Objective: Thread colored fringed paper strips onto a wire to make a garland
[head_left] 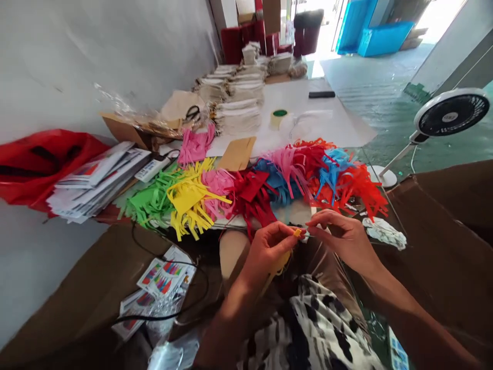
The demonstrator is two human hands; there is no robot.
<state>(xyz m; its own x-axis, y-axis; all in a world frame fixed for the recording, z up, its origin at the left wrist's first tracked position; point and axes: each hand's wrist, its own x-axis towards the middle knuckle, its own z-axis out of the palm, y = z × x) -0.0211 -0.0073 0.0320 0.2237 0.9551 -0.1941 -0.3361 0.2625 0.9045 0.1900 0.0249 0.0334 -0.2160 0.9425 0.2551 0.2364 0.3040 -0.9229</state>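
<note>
My left hand (272,249) is closed above my lap, thumb and fingers pinching a yellow fringed strip (297,233). A small yellow-orange end of it shows at the fingertips, and thin yellow tails hang below the palm. Close by on the right, the fingertips of my right hand (339,234) are pressed together. A thin, pale, line-like thing runs between the two hands; its kind is too small to tell. Just beyond my hands lie red fringed pieces (252,187), yellow fringed pieces (188,192), green fringed pieces (152,198) and blue fringed pieces (283,185) in heaps along the table edge.
Stacks of whitish bundles (239,113), a tape roll (280,117) and a brown card (237,153) lie on the table (308,97). Scissors (192,112) rest at the back left. Printed sheets (96,177) are piled left. A fan (452,115) stands at right.
</note>
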